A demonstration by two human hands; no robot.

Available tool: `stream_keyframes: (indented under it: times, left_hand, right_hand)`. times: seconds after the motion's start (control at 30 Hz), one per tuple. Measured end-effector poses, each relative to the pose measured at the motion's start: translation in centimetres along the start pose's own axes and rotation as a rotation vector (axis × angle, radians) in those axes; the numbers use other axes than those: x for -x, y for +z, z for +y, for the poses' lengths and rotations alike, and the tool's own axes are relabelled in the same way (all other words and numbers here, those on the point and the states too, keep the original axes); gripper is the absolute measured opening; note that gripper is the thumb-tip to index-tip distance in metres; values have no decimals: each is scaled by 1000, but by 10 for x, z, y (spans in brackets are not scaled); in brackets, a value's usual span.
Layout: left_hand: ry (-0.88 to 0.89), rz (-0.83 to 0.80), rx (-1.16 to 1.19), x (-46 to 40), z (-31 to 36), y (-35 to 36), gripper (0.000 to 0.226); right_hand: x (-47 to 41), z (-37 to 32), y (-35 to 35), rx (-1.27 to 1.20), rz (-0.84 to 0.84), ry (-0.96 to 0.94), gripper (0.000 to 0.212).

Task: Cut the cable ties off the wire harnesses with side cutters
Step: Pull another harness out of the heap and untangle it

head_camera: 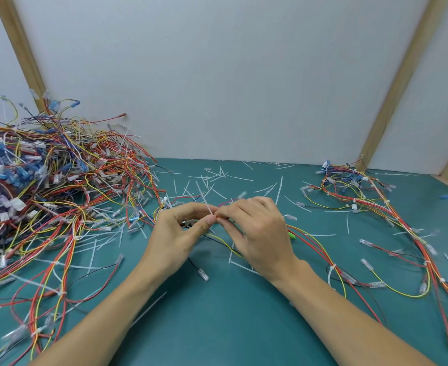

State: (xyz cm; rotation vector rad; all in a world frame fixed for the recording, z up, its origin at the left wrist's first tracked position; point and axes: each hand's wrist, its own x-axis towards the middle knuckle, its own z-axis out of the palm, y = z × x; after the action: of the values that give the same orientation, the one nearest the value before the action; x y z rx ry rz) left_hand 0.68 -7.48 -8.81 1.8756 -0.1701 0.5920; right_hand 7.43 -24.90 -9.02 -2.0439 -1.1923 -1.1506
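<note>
My left hand [176, 233] and my right hand [259, 233] meet at the middle of the green mat. Together they pinch a wire harness [320, 247] of red, yellow and black wires at one spot, where a white cable tie [204, 198] sticks up and back from between my fingertips. The harness trails off to the right and toward me. A green handle tip, apparently of the side cutters [292, 235], pokes out from under my right hand; the rest of the tool is hidden.
A big tangled pile of harnesses [45, 180] fills the left side. A smaller group of harnesses [376, 202] lies at the right. Cut white tie pieces [217, 178] litter the green mat [217, 326]. A white wall with wooden battens stands behind.
</note>
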Motion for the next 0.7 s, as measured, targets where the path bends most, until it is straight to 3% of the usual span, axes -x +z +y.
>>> stream_keyframes:
  times: [0.23, 0.37, 0.6, 0.7]
  left_hand:
    - [22, 66, -81, 3, 5, 5, 15]
    - [25, 128, -154, 4, 8, 5, 14]
    - [85, 219, -294, 3, 4, 2, 13]
    - [137, 260, -373, 2, 1, 0, 8]
  right_hand:
    - [1, -2, 2, -46, -22, 74, 8]
    - [2, -2, 3, -102, -40, 202, 19]
    - [10, 20, 3, -109, -242, 446, 5]
    - [11, 19, 3, -91, -238, 429, 17]
